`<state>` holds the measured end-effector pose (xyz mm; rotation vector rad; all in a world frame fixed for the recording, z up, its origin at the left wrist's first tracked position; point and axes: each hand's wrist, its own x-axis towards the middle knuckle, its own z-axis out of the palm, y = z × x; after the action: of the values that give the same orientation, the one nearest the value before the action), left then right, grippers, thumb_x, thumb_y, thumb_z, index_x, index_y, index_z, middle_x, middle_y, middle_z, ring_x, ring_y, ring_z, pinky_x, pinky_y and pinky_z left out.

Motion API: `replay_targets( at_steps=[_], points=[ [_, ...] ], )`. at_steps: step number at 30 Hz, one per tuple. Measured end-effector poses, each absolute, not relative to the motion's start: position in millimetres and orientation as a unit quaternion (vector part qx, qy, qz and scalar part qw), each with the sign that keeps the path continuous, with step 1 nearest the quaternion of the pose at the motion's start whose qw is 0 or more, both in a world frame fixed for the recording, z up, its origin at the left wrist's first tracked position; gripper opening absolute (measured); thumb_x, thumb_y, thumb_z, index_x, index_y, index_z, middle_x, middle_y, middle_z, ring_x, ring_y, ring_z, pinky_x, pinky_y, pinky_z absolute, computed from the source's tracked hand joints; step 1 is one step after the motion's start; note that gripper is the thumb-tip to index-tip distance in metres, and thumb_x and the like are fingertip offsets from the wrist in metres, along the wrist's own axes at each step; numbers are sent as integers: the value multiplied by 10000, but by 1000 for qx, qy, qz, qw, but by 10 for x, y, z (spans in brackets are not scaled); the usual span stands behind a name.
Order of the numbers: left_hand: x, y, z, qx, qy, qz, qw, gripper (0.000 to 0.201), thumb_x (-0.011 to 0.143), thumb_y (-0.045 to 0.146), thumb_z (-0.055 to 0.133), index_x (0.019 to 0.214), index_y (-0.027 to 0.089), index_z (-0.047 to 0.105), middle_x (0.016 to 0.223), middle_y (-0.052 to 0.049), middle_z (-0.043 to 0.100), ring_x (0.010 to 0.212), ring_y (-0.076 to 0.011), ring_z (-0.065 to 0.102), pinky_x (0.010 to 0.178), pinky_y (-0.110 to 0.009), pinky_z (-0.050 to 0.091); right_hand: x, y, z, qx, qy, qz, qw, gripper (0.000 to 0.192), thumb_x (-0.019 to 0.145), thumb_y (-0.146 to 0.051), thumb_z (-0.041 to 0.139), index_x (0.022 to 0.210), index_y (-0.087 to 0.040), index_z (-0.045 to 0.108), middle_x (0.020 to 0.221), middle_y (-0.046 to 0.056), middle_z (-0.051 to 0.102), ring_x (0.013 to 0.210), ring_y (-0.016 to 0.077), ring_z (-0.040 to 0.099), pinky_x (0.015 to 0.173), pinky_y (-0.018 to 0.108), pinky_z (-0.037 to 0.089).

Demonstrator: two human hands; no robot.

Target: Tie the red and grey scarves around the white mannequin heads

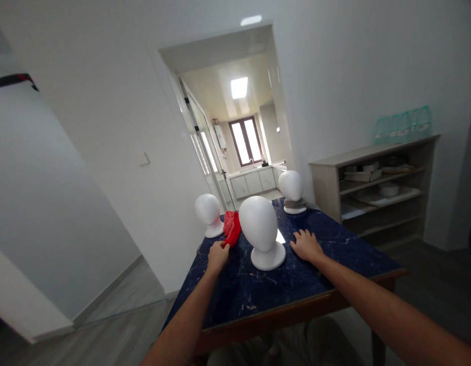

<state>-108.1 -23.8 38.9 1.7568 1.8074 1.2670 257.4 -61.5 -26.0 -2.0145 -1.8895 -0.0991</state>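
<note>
A white foam mannequin head (259,223) stands upright on the dark blue marbled table (281,292), between my hands. My left hand (218,254) pinches the near edge of a red piece of fabric (232,231), whose exact kind I cannot make out. The fabric lies just left of the middle head and beside a second white mannequin head (208,209) at the left. My right hand (307,245) rests on the tabletop right of the middle head, fingers spread, holding nothing. Farther back at the right is a third mannequin head (290,186), with greyish-brown cloth (295,204) around its neck.
Right of the table stands a low shelf unit (326,188) with boxes and papers inside. Several greenish bottles (403,127) sit on its top. Beyond the table, a doorway opens onto a kitchen with a window (246,141). A white wall (117,137) runs along the left.
</note>
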Motion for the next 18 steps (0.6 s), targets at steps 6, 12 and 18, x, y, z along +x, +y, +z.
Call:
replay_targets(
  at_steps=[6,12,18],
  points=[
    [-1016,-136,1411,580,506,589,246,302,890,409,593,1017,157,700,979,-114,777,947,-256,738,873,-375,581,2586,-598,-288,-715,-671,-47,193,513,1024,-429,436,1365,-108,645,1393,240,597,1319,391,480,1098,531,312],
    [-784,-529,2500,494,269,668,487,140,963,218,571,988,122,669,818,-86,740,734,-190,735,800,-336,612,2578,-616,-272,-716,-672,-36,187,530,1022,-423,428,1393,-108,637,1415,240,592,1330,390,480,1103,535,314],
    [-704,-1069,3185,521,170,632,548,222,1013,248,520,1093,133,691,841,-87,740,791,-209,743,868,-398,644,2630,-623,-200,-703,-661,22,260,455,962,-372,528,1315,-137,691,1412,193,633,1346,353,502,1143,488,321]
  ],
)
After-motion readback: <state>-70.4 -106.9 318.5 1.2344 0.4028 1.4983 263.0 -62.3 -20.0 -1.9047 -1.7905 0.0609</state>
